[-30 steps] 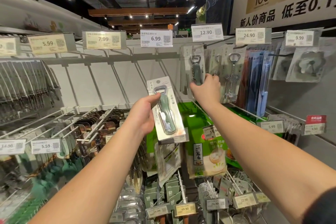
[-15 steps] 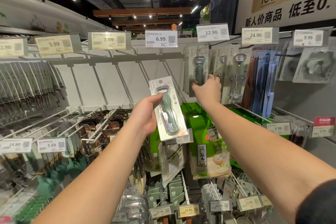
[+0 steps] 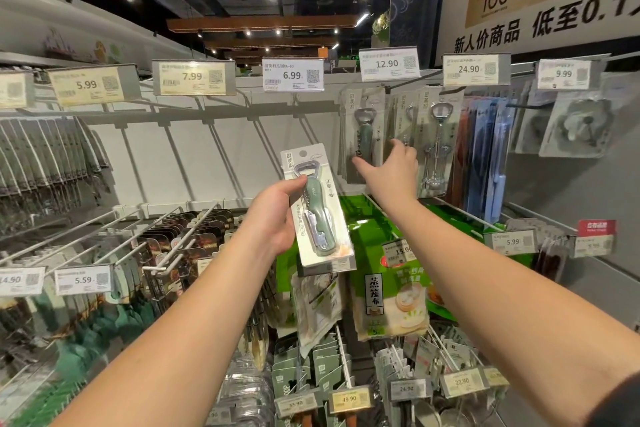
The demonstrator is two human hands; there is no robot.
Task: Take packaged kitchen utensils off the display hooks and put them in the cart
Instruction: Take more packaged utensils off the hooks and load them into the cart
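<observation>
We see a white rack (image 3: pixel 207 163) with bare hooks on the left. Our left hand (image 3: pixel 273 215) grips a packed green bottle opener (image 3: pixel 317 208). Our right hand (image 3: pixel 393 168), fingers spread, reaches the hanging openers (image 3: pixel 363 130).

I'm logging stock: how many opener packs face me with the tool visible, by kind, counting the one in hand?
Green-handled opener: 2, the held pack in the left hand and the hanging pack
Winged corkscrew pack: 1
Total: 3; packs stacked behind cannot be counted.
</observation>
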